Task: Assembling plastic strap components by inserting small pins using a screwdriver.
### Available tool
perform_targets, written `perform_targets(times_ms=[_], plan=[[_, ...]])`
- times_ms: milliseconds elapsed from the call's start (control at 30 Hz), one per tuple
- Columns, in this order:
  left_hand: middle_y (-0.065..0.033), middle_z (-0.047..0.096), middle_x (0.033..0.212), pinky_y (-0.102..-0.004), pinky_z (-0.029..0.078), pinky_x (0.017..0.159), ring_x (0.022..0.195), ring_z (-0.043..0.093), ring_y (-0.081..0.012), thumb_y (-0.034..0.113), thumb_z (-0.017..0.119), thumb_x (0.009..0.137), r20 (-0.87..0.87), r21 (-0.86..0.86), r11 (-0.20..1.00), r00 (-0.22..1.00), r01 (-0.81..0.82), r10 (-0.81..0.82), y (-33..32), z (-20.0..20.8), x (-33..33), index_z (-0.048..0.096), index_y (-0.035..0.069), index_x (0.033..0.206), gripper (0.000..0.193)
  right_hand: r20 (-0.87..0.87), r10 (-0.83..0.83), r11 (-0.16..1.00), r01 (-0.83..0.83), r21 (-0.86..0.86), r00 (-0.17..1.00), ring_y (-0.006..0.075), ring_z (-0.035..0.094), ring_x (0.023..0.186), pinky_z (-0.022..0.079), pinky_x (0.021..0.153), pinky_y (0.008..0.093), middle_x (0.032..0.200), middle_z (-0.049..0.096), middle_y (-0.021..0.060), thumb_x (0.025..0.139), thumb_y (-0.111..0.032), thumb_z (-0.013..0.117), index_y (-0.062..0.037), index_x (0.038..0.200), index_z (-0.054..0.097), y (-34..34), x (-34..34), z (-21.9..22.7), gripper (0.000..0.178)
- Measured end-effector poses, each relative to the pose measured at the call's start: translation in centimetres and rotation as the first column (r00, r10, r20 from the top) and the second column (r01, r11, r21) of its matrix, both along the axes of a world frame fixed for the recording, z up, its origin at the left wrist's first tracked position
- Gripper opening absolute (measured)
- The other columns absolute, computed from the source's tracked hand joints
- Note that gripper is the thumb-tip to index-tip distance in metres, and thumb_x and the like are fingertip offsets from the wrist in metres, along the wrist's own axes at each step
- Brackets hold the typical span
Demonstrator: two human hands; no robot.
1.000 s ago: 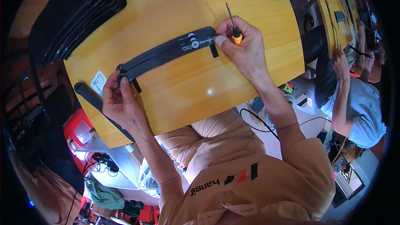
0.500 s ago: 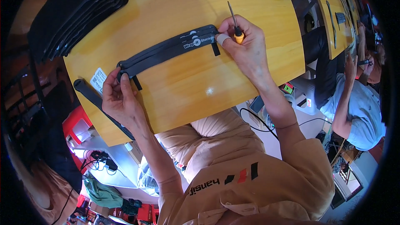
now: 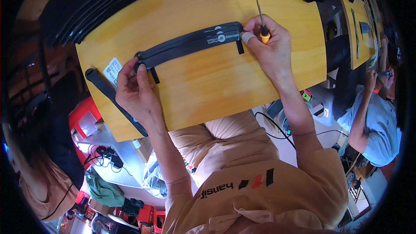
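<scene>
Remotely, I watch both forearms reach over the worktop (image 3: 225,93): left hand (image 3: 139,96) pinching the black straps (image 3: 186,47), right hand (image 3: 276,47) clamped on their far end, also gripping a yellow-handled tool (image 3: 264,37).

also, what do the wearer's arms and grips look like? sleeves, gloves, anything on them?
Short, plain tan sleeves; both forearms bare. Left grip: ungloved, nothing visibly worn. Right grip: ungloved, pale band-like wrap around the thumb. No wristwear visible.
</scene>
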State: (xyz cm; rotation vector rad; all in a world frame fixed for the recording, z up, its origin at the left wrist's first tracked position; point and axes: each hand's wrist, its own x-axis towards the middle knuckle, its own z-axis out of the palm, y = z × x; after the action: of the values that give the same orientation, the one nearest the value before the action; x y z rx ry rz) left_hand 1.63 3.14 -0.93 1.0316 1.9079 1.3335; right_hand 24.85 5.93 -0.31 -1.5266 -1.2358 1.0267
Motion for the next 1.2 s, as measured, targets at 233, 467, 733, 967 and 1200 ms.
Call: perform_targets(times_ms=[233, 467, 733, 967, 1200], plan=[[0.0027, 0.054, 0.069, -0.014, 0.035, 0.045, 0.055, 0.043, -0.0004, 0.004, 0.059, 0.081, -0.01, 0.014, 1.0, 1.0, 0.007, -0.007, 0.16, 0.28, 0.28, 0.061, 0.002, 0.095, 0.014, 0.043, -0.01, 1.0, 0.009, 0.017, 0.999, 0.004, 0.047, 0.063, 0.04, 0.057, 0.018, 0.065, 0.051, -0.0008, 0.072, 0.006, 0.059, 0.0008, 0.078, 0.055, 0.04, 0.04, 0.02, 0.009], [0.0014, 0.056, 0.071, -0.0145, 0.035, 0.045, 0.054, 0.045, -0.001, 0.004, 0.058, 0.082, -0.072, 0.019, 1.0, 0.997, 0.004, -0.003, 0.19, 0.25, 0.5, 0.061, 0.002, 0.096, 0.015, 0.096, -0.013, 0.999, 0.01, 0.032, 0.995, 0.0062, 0.049, 0.061, 0.042, 0.057, 0.0199, 0.064, 0.053, 0.0016, 0.071, 0.005, 0.058, 0.0005, 0.079, 0.055, -0.07, 0.09, -0.25, 0.01], [0.0006, 0.057, 0.072, -0.0147, 0.034, 0.045, 0.055, 0.045, -0.0014, 0.004, 0.059, 0.082, -0.092, 0.045, 0.999, 0.996, 0.015, -0.011, 0.11, 0.23, 0.37, 0.061, 0.002, 0.096, 0.014, 0.135, -0.011, 0.997, 0.001, 0.073, 0.991, 0.0089, 0.052, 0.061, 0.043, 0.058, 0.0217, 0.065, 0.055, 0.0051, 0.07, 0.005, 0.058, 0.0013, 0.079, 0.055, -0.13, -0.07, -0.44, 0.01], [-0.0001, 0.057, 0.072, -0.0155, 0.033, 0.046, 0.055, 0.045, -0.0019, 0.004, 0.059, 0.081, -0.1, 0.029, 1.0, 0.995, 0.008, -0.005, 0.2, 0.43, 0.56, 0.06, 0.0, 0.095, 0.015, 0.158, -0.013, 0.998, 0.003, 0.063, 0.987, 0.0115, 0.054, 0.06, 0.044, 0.058, 0.0239, 0.065, 0.056, 0.0072, 0.07, 0.004, 0.058, 0.0012, 0.078, 0.056, -0.13, -0.25, -0.2, 0.009], [0.0008, 0.053, 0.067, -0.0166, 0.032, 0.047, 0.052, 0.042, -0.0031, 0.002, 0.058, 0.08, -0.106, 0.072, 0.997, 0.994, 0.001, 0.007, 0.19, -0.23, 0.12, 0.061, -0.001, 0.094, 0.014, 0.218, -0.014, 0.995, -0.007, 0.095, 0.976, 0.017, 0.056, 0.06, 0.044, 0.058, 0.0269, 0.065, 0.057, 0.0103, 0.069, 0.002, 0.058, 0.0012, 0.078, 0.056, 0.01, -0.48, -0.1, 0.008]])
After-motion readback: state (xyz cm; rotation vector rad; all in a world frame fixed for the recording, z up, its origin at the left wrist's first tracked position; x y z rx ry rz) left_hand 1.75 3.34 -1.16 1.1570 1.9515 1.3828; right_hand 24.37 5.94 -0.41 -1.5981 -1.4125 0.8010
